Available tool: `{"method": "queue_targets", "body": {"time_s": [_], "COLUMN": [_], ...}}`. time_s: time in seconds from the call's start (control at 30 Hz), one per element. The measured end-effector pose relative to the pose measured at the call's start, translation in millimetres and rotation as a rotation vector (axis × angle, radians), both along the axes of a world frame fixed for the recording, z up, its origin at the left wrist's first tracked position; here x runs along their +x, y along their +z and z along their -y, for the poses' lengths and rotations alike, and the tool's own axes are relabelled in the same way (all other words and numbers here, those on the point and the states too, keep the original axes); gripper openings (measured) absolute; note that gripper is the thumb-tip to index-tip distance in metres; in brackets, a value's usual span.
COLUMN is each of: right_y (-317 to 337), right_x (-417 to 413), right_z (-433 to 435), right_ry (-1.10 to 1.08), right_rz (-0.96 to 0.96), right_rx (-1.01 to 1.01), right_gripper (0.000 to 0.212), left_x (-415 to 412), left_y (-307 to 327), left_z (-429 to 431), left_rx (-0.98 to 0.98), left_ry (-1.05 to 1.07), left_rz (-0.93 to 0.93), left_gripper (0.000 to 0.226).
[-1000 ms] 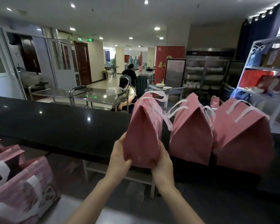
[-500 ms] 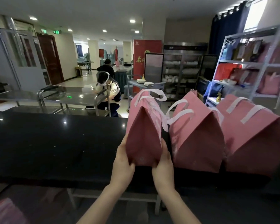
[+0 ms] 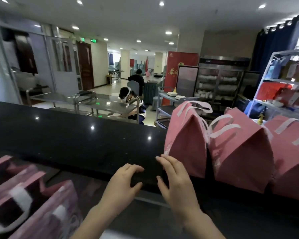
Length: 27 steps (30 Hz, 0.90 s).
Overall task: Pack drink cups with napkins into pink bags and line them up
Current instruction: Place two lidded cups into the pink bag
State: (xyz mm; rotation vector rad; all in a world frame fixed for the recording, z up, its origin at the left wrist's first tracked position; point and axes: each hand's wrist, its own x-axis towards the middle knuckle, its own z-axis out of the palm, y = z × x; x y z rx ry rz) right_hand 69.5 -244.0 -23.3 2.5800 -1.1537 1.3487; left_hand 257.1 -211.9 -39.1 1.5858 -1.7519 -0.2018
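Note:
Three pink bags with white handles stand side by side on the black counter: the leftmost bag, a middle bag and a right bag, all folded closed at the top. My left hand hovers at the counter's front edge, fingers apart and empty. My right hand is just left of the leftmost bag, fingers spread, holding nothing; whether it touches the bag I cannot tell. No cups or napkins show.
Several open pink bags stand at lower left below the counter. Behind the counter are steel trolleys, a seated person, and a white shelf rack at right.
Both hands have let go of the leftmost bag and drawn back toward me, to its left. The bag now stands on the counter beside the other two.

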Motion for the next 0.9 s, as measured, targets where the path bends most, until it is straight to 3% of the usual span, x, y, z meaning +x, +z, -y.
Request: {"method": "queue_targets", "body": {"time_s": [0.2,0.33,0.47,0.7,0.9], "right_y": [-7.1,-15.4,-15.9,-15.3,-10.1], "right_x": [103.5,165.6,213.9,252.6,214.0], "right_z": [-19.4,-41.6,-50.8,-56.9,-53.3], "right_ry": [0.341,0.543,0.600,0.613,0.609], "right_rz": [-0.363,-0.479,-0.557,-0.883,-0.881], "right_rx": [0.160,0.123,0.020,-0.092,-0.020], "right_gripper": [0.049,0.049,0.055,0.030,0.021], "left_x": [75.5,118.2,142.7,155.5,155.6], "left_y": [4.5,-5.6,-19.2,-45.8,-47.1], "left_z": [-103.6,-175.9,-220.7,-238.2,-230.5], "left_rx": [-0.017,0.008,0.060,0.081,0.043], "left_ry": [0.266,0.491,0.617,0.507,0.370], "left_rz": [0.114,0.133,0.178,0.106,0.082], "left_gripper": [0.030,0.029,0.039,0.034,0.030]}}
